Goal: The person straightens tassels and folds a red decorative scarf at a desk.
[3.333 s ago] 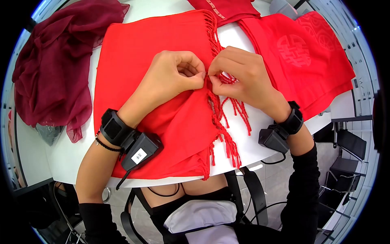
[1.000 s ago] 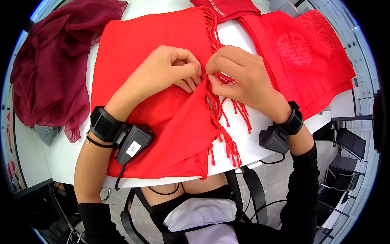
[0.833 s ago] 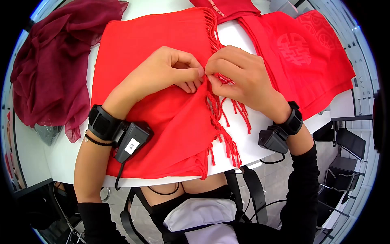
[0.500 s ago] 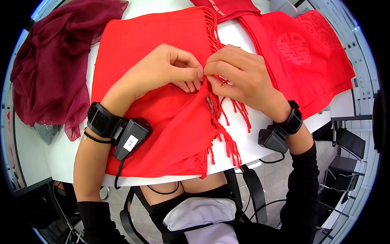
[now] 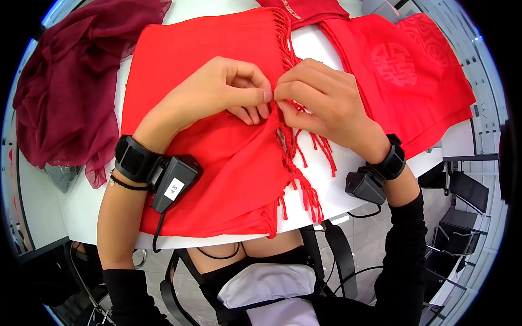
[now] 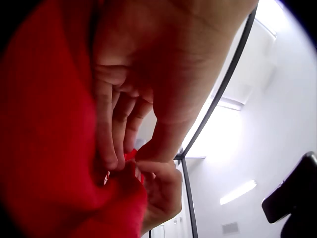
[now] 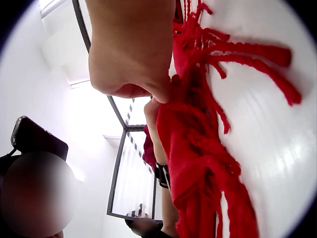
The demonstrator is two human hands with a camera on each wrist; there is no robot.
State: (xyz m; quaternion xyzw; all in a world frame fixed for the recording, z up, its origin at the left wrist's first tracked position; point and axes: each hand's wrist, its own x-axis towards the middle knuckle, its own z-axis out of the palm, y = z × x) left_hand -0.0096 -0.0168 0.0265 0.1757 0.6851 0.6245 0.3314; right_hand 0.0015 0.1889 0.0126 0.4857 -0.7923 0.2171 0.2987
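A bright red scarf (image 5: pixel 212 43) with a twisted fringe (image 5: pixel 304 190) lies folded over the white table, its fringed edge to the right. My left hand (image 5: pixel 231 92) pinches that edge between thumb and fingertips, about halfway along. Directly opposite, my right hand (image 5: pixel 326 100) pinches the fringe at the same spot, the fingertips of both hands almost meeting. In the left wrist view the raised red cloth (image 6: pixel 119 203) hides part of the fingertips. Loose tassels (image 7: pixel 247 54) spread over the table in the right wrist view. The exact strand between the fingers is hidden.
A sheer maroon scarf (image 5: pixel 70 92) lies bunched at the left, over a clear plastic bag (image 5: pixel 65 177). At the right sits a red patterned cloth (image 5: pixel 402 81), with another folded red cloth (image 5: pixel 310 12) behind. The white table's (image 5: pixel 348 198) front edge is near my lap.
Over the last seconds my left wrist and forearm have shifted slightly left and up, and the left fingers have regripped at the edge. My right hand stays nearly still, pinching the fringe.
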